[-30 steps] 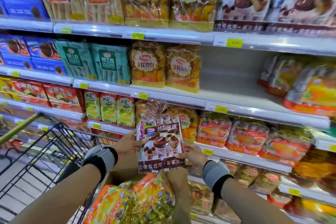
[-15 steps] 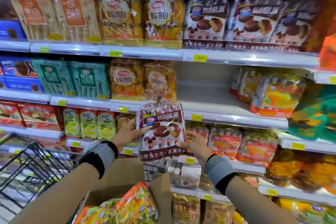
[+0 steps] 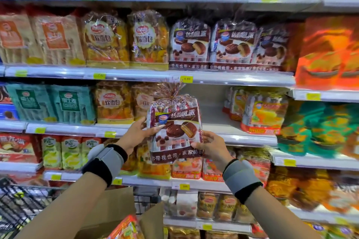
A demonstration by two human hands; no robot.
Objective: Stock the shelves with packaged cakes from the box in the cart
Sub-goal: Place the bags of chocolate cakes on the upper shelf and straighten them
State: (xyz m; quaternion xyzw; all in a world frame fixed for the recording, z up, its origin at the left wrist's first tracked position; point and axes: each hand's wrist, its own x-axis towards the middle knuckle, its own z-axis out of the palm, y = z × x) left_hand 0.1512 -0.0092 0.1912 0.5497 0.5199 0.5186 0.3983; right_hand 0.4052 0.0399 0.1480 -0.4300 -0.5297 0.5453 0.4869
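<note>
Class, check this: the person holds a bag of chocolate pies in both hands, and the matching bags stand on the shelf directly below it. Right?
Not quite. The head view shows the matching bags on the shelf above the held bag of chocolate pies, not below. The left hand and right hand do both hold it.

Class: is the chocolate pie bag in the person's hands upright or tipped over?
Upright. The chocolate pie bag has its gathered, tied top pointing up and its printed text reading level.
</note>
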